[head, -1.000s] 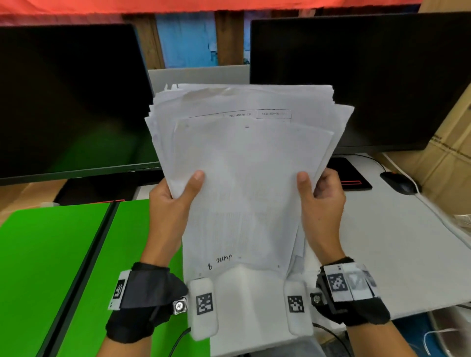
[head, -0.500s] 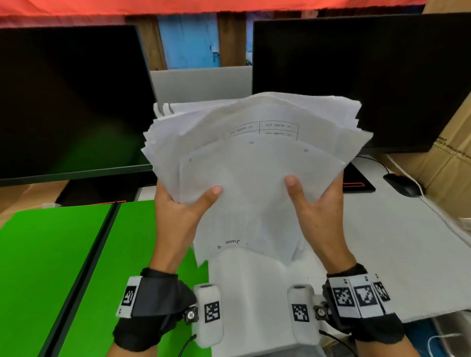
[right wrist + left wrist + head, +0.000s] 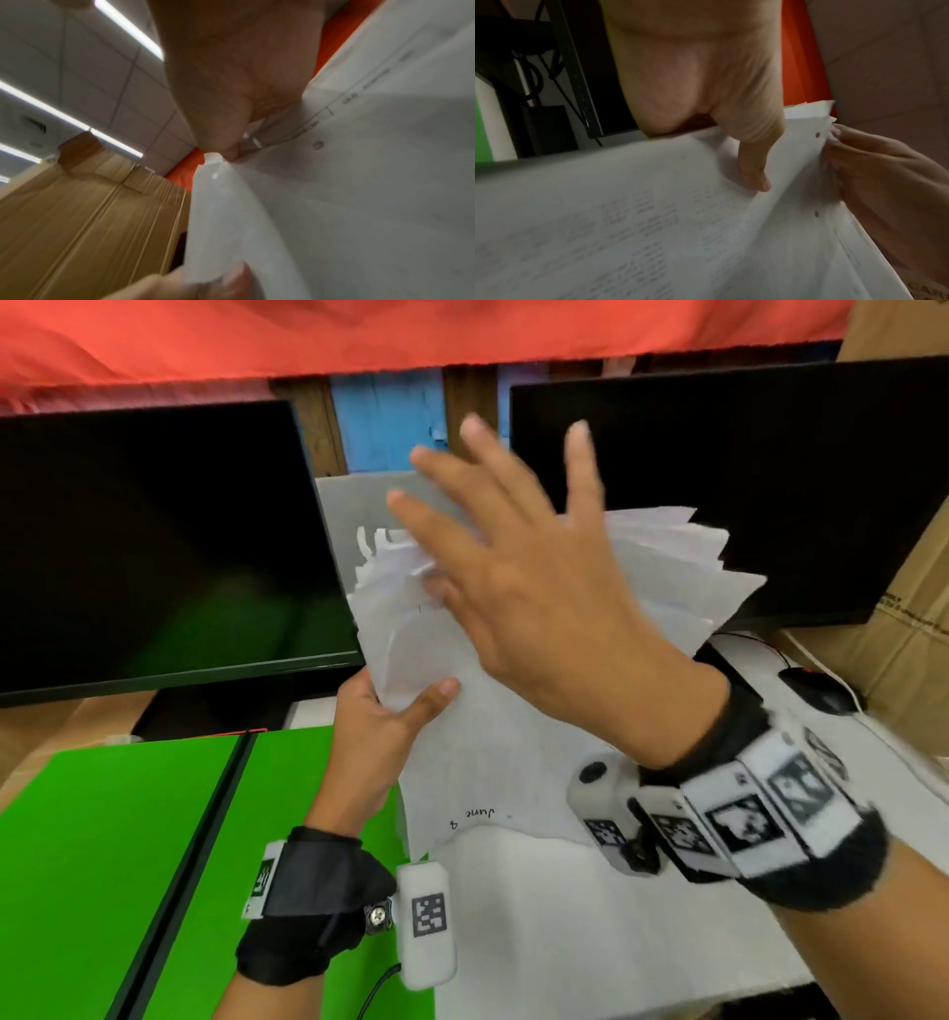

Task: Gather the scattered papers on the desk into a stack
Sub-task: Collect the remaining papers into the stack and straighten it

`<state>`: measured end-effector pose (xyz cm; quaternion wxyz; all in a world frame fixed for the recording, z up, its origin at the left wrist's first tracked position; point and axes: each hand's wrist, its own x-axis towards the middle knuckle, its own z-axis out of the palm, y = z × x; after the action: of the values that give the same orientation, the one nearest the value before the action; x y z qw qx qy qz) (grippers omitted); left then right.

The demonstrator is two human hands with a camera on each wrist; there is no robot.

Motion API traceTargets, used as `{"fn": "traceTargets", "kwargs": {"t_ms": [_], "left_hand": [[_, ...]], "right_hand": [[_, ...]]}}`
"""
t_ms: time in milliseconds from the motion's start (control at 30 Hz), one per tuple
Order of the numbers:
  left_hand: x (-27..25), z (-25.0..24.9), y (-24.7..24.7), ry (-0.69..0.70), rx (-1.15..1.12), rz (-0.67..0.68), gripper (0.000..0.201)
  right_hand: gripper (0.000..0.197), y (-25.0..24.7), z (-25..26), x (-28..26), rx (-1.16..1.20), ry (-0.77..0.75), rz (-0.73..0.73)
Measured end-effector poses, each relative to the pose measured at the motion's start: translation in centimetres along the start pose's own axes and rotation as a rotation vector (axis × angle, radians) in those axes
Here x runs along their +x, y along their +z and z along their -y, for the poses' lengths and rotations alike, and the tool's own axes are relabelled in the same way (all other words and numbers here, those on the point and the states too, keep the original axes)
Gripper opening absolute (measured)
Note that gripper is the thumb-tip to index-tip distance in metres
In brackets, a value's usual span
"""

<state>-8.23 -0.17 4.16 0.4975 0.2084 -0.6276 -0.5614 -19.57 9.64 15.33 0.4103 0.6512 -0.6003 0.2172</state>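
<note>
Half a second before, both hands had clamped the papers (image 3: pixel 513 726) by their lower edges, thumbs on the front sheet. By this moment the right hand (image 3: pixel 518 588) had let go and lifted across the upper part of the bundle, its grip wide, fingers spread and blurred with motion. The left hand (image 3: pixel 377 726) alone carried the papers, its grip pinched on the lower left side with the thumb over the front sheet (the left wrist view showed that thumb pressed onto printed text). The bundle stood raised above the white surface (image 3: pixel 590 932), tilted and fanned, its top edges ragged in front of the two dark monitors (image 3: pixel 154 546). The gathering looked done; what remained, I judged, was squaring the uneven edges, and the free right hand seemed placed to pat or straighten the top.
</note>
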Motion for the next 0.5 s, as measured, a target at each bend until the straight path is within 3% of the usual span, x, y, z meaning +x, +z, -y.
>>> {"fn": "traceTargets", "kwargs": {"t_ms": [67, 167, 333, 500], "left_hand": [[-0.2, -0.2, 0.2, -0.007, 0.02, 0.029, 0.035], [-0.2, -0.4, 0.1, -0.002, 0.044, 0.002, 0.026], [-0.1, -0.4, -0.1, 0.029, 0.034, -0.049, 0.019], [0.4, 0.0, -0.4, 0.004, 0.003, -0.134, 0.02]], "right_hand": [[0.051, 1.2, 0.2, 0.7, -0.04, 0.004, 0.138], [0.051, 1.6, 0.8, 1.4, -0.015, -0.031, 0.142], [0.068, 1.8, 0.4, 2.1, -0.002, -0.112, 0.185], [0.078, 1.1, -3.8, 1.0, -0.069, 0.017, 0.341]]}}
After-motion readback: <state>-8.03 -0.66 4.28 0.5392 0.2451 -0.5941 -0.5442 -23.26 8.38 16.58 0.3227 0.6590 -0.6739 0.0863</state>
